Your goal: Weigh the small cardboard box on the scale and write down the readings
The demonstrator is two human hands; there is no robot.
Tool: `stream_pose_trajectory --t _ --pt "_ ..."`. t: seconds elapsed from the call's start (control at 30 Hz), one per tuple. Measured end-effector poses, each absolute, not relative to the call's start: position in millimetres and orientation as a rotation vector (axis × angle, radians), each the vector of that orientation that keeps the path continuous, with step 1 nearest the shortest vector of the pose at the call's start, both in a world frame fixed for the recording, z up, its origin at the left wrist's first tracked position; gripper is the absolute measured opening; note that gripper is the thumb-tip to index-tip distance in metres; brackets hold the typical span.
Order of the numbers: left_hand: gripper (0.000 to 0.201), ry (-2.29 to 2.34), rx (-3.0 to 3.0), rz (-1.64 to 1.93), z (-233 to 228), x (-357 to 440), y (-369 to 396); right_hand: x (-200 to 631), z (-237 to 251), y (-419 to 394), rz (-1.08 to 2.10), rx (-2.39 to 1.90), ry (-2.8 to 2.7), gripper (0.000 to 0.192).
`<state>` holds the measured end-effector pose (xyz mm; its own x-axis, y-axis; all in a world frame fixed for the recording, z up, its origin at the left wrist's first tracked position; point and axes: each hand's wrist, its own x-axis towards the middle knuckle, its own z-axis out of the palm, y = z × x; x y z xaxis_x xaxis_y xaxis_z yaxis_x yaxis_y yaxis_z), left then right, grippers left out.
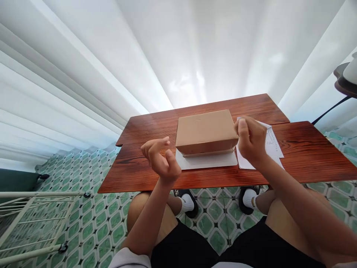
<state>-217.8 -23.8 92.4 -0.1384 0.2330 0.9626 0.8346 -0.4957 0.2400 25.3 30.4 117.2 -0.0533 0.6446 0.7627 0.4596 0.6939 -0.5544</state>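
A closed brown cardboard box (205, 130) lies on a white sheet (208, 161) in the middle of a reddish wooden table (306, 149). My left hand (161, 159) hovers above the table's front edge, just left of the box, with its fingers loosely curled and nothing in it. My right hand (251, 140) is raised at the box's right end with the fingers closed. It hides part of a printed white paper (275, 146) that lies to the right of the box. Whether it touches that paper I cannot tell.
White curtains (178, 48) hang behind the table. The floor has green and white tiles (92, 223). A white metal rack (30, 219) stands at the lower left. A dark stand with a cable (344, 80) is at the far right. My knees and shoes show under the table.
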Motion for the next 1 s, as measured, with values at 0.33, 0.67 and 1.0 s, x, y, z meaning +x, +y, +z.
stream_pose_trajectory --t 0.33,0.67,1.0 --pt "0.058 -1.958 -1.725 -2.395 76.4 -236.5 -2.2 34.3 56.8 40.8 0.738 -1.193 -1.3 0.035" --pt "0.063 -2.354 -1.816 -2.518 64.9 -219.7 -3.0 23.9 46.6 35.1 0.827 -1.245 -1.4 0.055" --pt "0.053 -2.236 -1.71 -2.688 57.6 -203.3 -2.5 20.7 47.7 32.6 0.795 -1.252 -1.424 0.052"
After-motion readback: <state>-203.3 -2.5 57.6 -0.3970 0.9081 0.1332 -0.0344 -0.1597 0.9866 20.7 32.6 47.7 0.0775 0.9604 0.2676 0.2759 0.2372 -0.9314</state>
